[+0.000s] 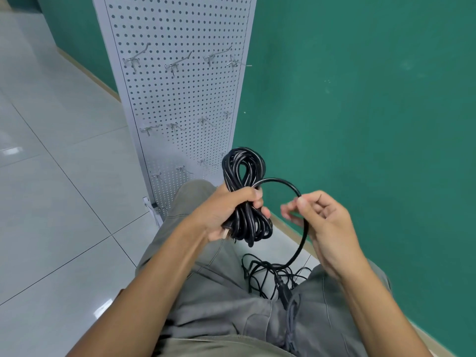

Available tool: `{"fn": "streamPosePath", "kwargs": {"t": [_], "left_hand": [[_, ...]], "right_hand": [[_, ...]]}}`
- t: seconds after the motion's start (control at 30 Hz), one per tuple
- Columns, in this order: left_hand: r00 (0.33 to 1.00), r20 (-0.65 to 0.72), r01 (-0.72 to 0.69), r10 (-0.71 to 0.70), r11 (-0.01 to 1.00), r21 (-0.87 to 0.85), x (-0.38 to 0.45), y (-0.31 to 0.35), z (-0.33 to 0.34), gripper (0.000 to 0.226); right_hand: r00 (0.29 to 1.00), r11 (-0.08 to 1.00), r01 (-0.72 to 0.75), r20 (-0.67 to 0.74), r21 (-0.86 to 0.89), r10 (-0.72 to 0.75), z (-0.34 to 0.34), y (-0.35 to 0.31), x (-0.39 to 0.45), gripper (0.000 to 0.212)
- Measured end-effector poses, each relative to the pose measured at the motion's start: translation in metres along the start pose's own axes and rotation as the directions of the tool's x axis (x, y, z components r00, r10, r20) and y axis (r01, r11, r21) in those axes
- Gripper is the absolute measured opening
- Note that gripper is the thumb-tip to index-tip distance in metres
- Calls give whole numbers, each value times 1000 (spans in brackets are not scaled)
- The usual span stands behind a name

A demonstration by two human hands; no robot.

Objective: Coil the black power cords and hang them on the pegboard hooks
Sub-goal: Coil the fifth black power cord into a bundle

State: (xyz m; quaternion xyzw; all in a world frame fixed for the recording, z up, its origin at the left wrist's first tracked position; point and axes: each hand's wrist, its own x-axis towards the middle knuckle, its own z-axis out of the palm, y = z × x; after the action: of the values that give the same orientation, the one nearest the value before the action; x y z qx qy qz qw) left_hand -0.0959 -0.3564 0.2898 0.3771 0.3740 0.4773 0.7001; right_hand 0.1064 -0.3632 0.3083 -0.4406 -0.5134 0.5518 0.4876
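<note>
One coiled cord sits clamped in the left hand, in front of the pegboard; right hand pinches its loose tail. Coiling's nearly done: wrap that tail round, then reach for a hook. More cords wait on the floor.

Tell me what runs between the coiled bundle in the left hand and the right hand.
In the head view, one loose arc of black cord spans from the coiled bundle in the left hand to the right hand.
</note>
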Motion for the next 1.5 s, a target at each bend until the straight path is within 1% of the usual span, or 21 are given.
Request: {"fn": "streamPosePath", "kwargs": {"t": [0.07, 0.13, 0.23, 0.33, 0.53, 0.63, 0.7, 0.73, 0.83, 0.87, 0.93, 1.0, 1.07, 1.13, 1.2, 1.27, 1.33, 1.37, 1.43, 1.47, 1.5], "left_hand": [[1000, -6, 13, -12, 997, 82, 1, -3, 3, 23], [1000, -15, 23, -21, 992, 128, 1, -7, 7, 18], [999, -27, 21, -17, 987, 157, 2, -10, 12, 13], [1000, -12, -9, 11, 979, 206, 2, -8, 15, 14], [994, 89, 45, -70, 966, 253, -4, -1, 7, 15], [989, 120, 58, -87, 973, 223, -6, -2, 7, 22], [986, 146, 57, -83, 983, 173, -6, -3, 9, 27], [983, 170, 46, -71, 988, 150, -5, -5, 10, 25], [982, 187, 0, -23, 993, 122, -2, -11, 13, 10], [985, 171, -11, -10, 992, 122, -2, -12, 14, 7], [993, 116, -24, 9, 992, 121, -1, -13, 17, 8], [998, 36, -47, 42, 991, 129, 0, -12, 18, 9], [993, -57, -98, 105, 988, 121, 2, -9, 15, 8], [973, -174, -140, 153, 986, 87, 4, -6, 9, 14], [956, -260, -145, 137, 989, -12, 3, -1, 4, 14], [951, -292, -150, 104, 979, -141, 1, 5, 1, 12], [937, -338, -150, 84, 974, -172, -1, 10, -2, 15], [929, -361, -153, 81, 972, -177, -1, 12, -4, 18], [911, -406, -162, 68, 966, -201, -1, 14, -10, 20], [904, -422, -168, 64, 962, -213, 0, 15, -14, 20], [898, -436, -172, 61, 960, -221, 0, 16, -17, 20]], "right_hand": [[1000, 995, -6, -3, 97, 7, 13, -13, 0, 17], [1000, 993, -22, 1, 116, 22, 26, -25, 0, 16], [999, 995, -37, -5, 93, 37, 40, -34, 3, 15], [999, 997, -18, 38, 75, 16, 49, -34, 9, 18], [996, 999, -17, 87, 43, 13, 59, -34, 19, 25], [998, 999, -27, 61, 18, 26, 60, -31, 27, 20], [999, 999, -19, 30, -30, 20, 62, -29, 31, 24], [1000, 999, -2, 15, -54, 3, 62, -28, 32, 24], [1000, 998, -1, 24, -65, 3, 61, -30, 36, 5], [998, 998, -22, 53, -57, 25, 60, -32, 37, 4], [993, 997, -49, 107, -57, 55, 56, -34, 36, 15], [990, 995, -51, 125, -84, 61, 50, -29, 35, 36], [984, 992, -98, 141, -78, 109, 43, -18, 33, 59], [959, 981, -192, 209, -19, 192, 39, -2, 27, 71], [914, 965, -257, 314, -41, 257, 37, 15, 20, 74], [872, 957, -248, 395, -148, 287, 37, 32, 12, 73], [851, 946, -207, 432, -250, 300, 38, 41, 6, 69], [851, 944, -167, 442, -283, 283, 39, 44, 5, 60], [873, 943, -87, 432, -321, 227, 40, 48, 3, 27], [887, 943, -62, 416, -326, 202, 39, 50, 3, 18], [898, 946, -49, 401, -320, 182, 38, 51, 3, 16]]}}
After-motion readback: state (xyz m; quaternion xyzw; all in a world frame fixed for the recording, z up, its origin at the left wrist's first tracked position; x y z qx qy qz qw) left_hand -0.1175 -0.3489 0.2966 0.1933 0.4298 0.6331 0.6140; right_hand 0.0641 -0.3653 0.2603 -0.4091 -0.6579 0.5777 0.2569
